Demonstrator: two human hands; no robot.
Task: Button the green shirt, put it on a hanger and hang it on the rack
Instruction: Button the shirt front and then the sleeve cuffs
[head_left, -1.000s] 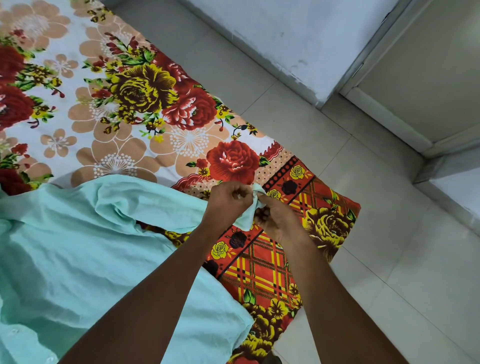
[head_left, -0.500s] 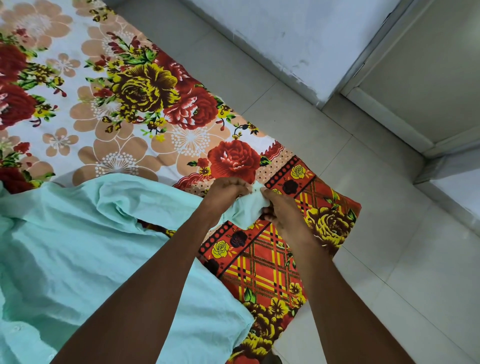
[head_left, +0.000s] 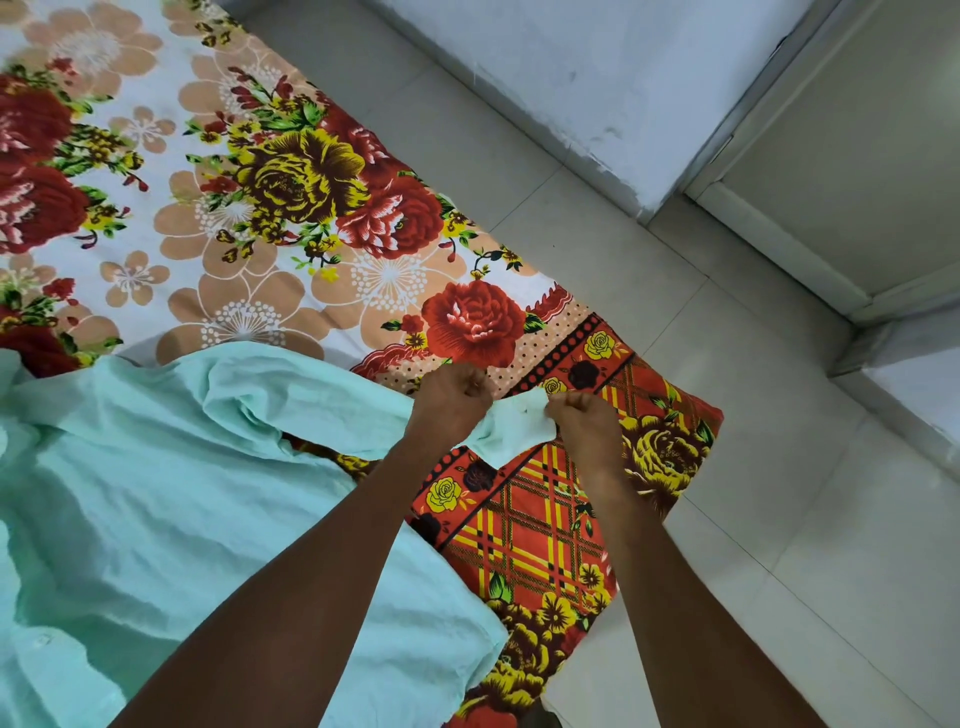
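A floral bedsheet (head_left: 291, 218) covered the bed, beside a pale tiled floor (head_left: 727, 415). The green shirt (head_left: 156, 493) lay spread and rumpled over the near left part of the sheet, one sleeve end (head_left: 514, 428) stretched out toward the bed's corner. The left hand (head_left: 449, 402) and the right hand (head_left: 584, 426) each had a tight grip on that sleeve end, fingers curled and pinching the cloth pulled between them.
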